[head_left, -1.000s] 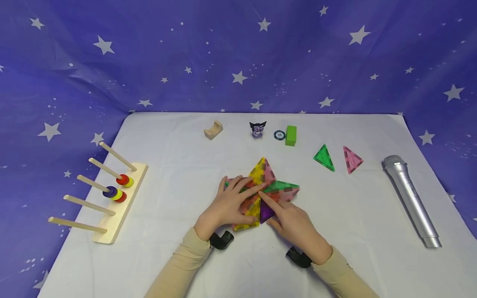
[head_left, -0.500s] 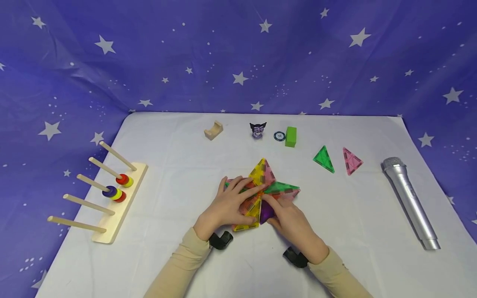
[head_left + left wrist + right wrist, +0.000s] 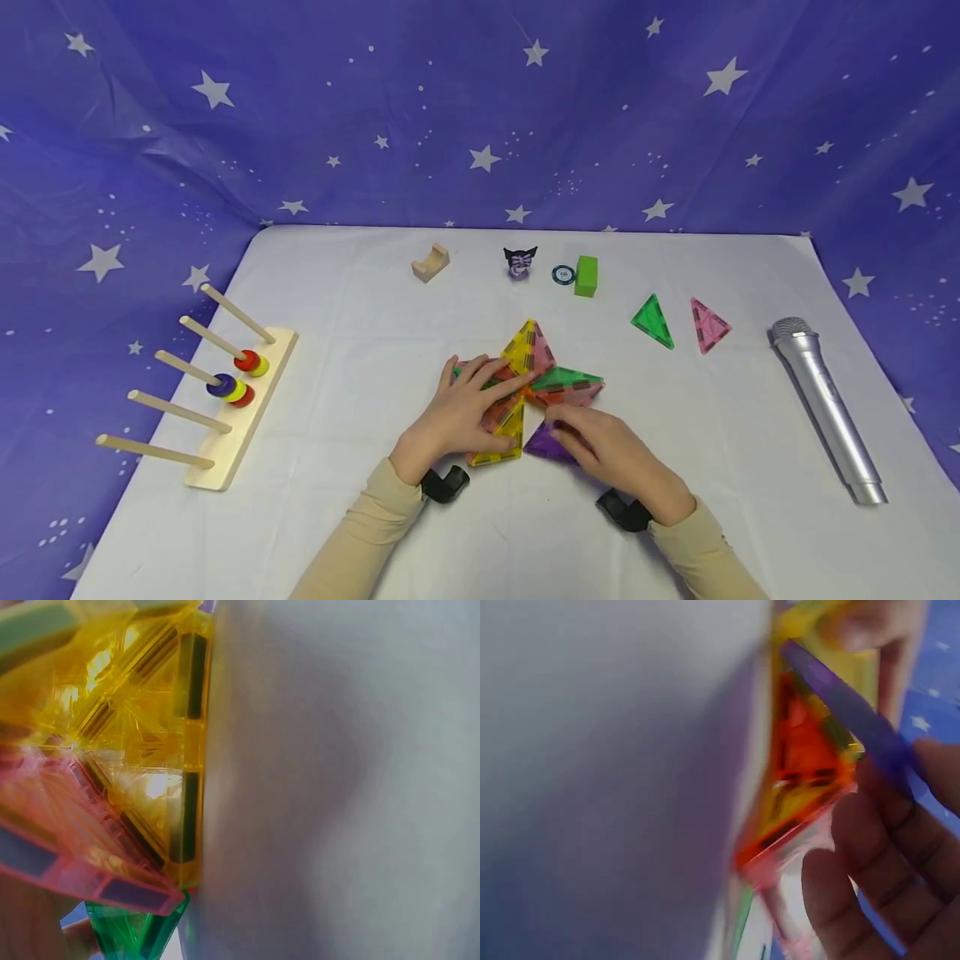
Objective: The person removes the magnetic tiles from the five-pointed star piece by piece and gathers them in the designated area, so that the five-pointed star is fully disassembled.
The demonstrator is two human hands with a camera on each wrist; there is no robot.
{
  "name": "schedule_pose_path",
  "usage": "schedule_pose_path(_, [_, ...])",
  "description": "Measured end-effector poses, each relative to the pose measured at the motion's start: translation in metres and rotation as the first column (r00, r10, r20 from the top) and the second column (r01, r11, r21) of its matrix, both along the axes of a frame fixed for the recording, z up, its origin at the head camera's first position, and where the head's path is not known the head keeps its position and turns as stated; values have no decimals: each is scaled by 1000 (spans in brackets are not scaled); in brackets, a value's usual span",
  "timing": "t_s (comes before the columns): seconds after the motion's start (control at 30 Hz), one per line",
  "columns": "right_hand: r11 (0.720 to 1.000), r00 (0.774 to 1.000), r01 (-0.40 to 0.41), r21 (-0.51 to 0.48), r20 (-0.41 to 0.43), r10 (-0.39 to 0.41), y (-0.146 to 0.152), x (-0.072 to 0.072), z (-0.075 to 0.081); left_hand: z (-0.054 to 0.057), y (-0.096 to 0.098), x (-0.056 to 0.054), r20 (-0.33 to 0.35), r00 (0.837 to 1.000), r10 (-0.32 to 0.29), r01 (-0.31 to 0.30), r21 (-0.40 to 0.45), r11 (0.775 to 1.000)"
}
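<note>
A star-like build of see-through magnetic tiles in yellow, pink, green and red stands on the white table. My left hand rests over its left side with fingers spread, covering part of it. In the left wrist view, yellow and pink tiles show close up. My right hand pinches a purple triangle tile between thumb and fingers, just right of the build's front. The right wrist view has this purple tile edge-on, with red and yellow tiles beyond it.
A green triangle tile and a pink one lie to the right, near a silver microphone. A wooden peg rack with rings stands left. Behind are a wooden block, a small figure, a chip and a green block.
My right hand has drawn back to the right with the purple tile, which has come away from the build. The left hand has stayed in place.
</note>
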State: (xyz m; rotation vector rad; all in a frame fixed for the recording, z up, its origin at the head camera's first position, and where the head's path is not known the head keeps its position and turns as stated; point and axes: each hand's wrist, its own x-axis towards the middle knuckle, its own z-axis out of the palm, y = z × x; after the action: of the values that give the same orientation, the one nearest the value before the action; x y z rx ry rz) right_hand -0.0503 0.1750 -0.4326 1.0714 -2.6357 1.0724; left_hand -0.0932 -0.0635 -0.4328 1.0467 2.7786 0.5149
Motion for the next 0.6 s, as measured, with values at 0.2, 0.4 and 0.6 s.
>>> schedule_pose_path(0.2, [888, 941, 180, -423, 338, -30, 26, -26, 14, 1, -1, 0, 20, 1000, 5, -5, 2, 1000])
schedule_pose_path(0.4, [758, 811, 505, -413, 528, -253, 51, -76, 11, 1, -3, 0, 5, 1000, -8, 8, 9, 1000])
schedule_pose_path(0.6, [841, 744, 523, -138, 556, -371, 58, -105, -6, 4, -10, -3, 56, 995, -77, 68, 142, 987])
